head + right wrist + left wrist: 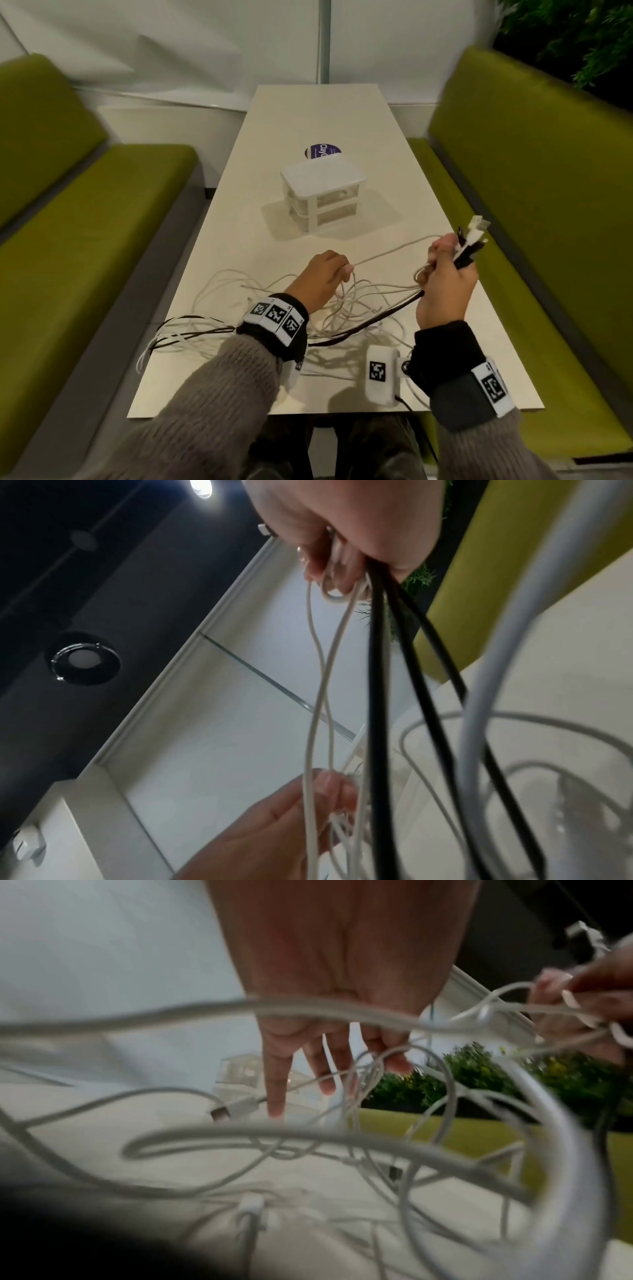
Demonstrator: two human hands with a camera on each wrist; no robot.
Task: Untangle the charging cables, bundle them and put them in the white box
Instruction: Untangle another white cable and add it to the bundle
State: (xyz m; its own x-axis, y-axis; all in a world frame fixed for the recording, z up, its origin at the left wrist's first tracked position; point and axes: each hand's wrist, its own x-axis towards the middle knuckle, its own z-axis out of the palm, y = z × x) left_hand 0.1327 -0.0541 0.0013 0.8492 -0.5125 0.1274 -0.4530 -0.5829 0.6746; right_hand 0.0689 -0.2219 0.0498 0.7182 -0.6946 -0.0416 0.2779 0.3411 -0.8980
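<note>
Right hand [445, 274] grips the cables [342, 301] — left hand [325, 274] pinches one; only the head view shows plugs [474, 233].

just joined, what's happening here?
A person is untangling charging cables on a table. The right hand grips a bunch of white and black cable ends, raised above the table; the left hand pinches one white strand in the tangle. The white box sits closed further back.
</note>
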